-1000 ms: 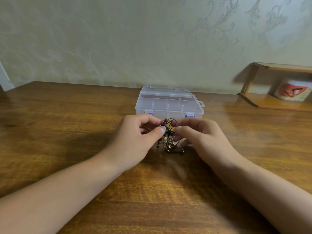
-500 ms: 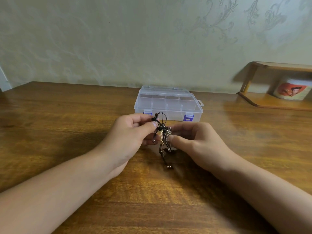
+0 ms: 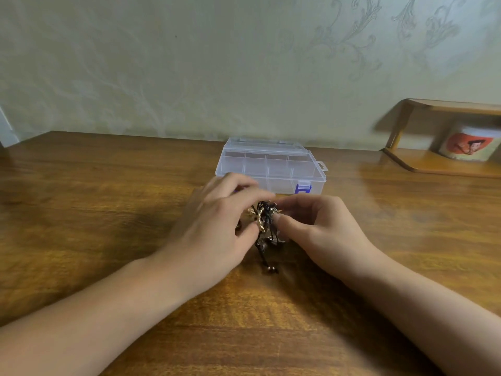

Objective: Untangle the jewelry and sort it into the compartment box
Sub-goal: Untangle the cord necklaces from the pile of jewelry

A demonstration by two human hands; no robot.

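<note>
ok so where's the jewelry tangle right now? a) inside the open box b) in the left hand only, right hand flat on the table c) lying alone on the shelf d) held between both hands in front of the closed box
d: the jewelry tangle is pinched between the left hand and the right hand, just in front of the compartment box, whose lid is down with a blue latch shut.

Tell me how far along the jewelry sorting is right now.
Done: nothing sorted; the compartment box sits latched shut, its visible compartments apparently empty. In hand: the left hand and right hand pinch the tangled jewelry above the table. Left: separating the pieces, opening the box, sorting.
</note>
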